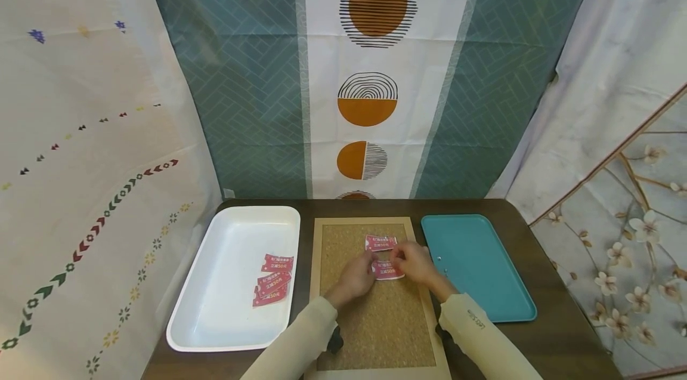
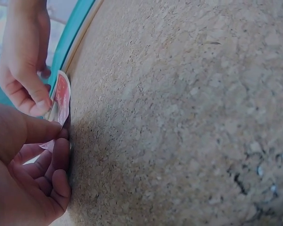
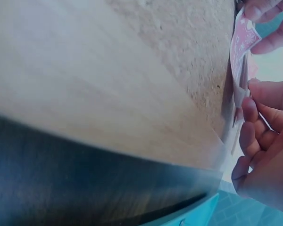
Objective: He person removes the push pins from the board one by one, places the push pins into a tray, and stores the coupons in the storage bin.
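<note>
A pink-red paper coupon (image 1: pixel 387 270) with white lettering lies over the cork board (image 1: pixel 383 320), below another such coupon (image 1: pixel 380 243). My left hand (image 1: pixel 356 275) pinches its left edge between thumb and fingers; in the left wrist view the coupon (image 2: pixel 62 96) bows slightly off the cork. At its upper right side is my right hand (image 1: pixel 415 262). Thumb and forefinger of the right hand (image 3: pixel 269 127) are pinched together against the coupon (image 3: pixel 240 49), apparently on a small pin that the fingertips mostly hide.
On the left stands a white tray (image 1: pixel 214 284) with several like coupons (image 1: pixel 274 281) along its right side. A teal tray (image 1: pixel 483 266) lies to the right, with small shiny pins (image 1: pixel 439 258) near its left edge. Both trays and the wood-framed board rest on a dark table (image 1: pixel 558 338).
</note>
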A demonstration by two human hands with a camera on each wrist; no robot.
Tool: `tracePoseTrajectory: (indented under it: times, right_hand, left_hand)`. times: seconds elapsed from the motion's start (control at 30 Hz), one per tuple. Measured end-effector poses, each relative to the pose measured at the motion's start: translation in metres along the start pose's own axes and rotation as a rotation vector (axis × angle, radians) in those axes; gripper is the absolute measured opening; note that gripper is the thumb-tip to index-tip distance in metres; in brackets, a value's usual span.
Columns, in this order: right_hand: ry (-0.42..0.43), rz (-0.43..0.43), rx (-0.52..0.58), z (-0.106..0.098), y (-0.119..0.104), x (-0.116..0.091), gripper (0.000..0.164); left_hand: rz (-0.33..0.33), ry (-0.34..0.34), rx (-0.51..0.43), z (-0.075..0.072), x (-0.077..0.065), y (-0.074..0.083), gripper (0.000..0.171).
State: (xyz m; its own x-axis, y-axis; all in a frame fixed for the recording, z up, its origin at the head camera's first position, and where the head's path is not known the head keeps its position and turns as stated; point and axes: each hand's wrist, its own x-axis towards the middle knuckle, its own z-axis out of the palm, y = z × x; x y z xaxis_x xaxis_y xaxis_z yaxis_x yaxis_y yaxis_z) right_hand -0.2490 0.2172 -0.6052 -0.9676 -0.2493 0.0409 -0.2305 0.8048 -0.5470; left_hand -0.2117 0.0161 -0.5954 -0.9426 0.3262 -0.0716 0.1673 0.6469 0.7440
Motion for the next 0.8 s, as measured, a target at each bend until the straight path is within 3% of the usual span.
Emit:
tracePoseTrajectory:
  times: [0.17, 0.43, 0.57, 0.8]
  right_hand:
    - [0.009, -0.017, 0.060, -0.005, 0.003, 0.000, 0.013]
    - [-0.105, -0.046, 0.269, -0.015, 0.007, 0.000, 0.007]
    - [-0.105, -0.059, 0.303, -0.021, 0.008, -0.001, 0.003]
    - [-0.116, -0.077, 0.342, -0.027, 0.013, -0.006, 0.005]
  left_hand:
    - [0.022, -0.003, -0.046, -0.004, -0.001, -0.003, 0.033]
    - [0.027, 0.004, -0.054, -0.015, -0.005, -0.007, 0.034]
    - [0.010, 0.011, -0.056, -0.022, -0.006, -0.009, 0.036]
    - [0.051, 0.033, -0.031, -0.037, -0.007, -0.013, 0.039]
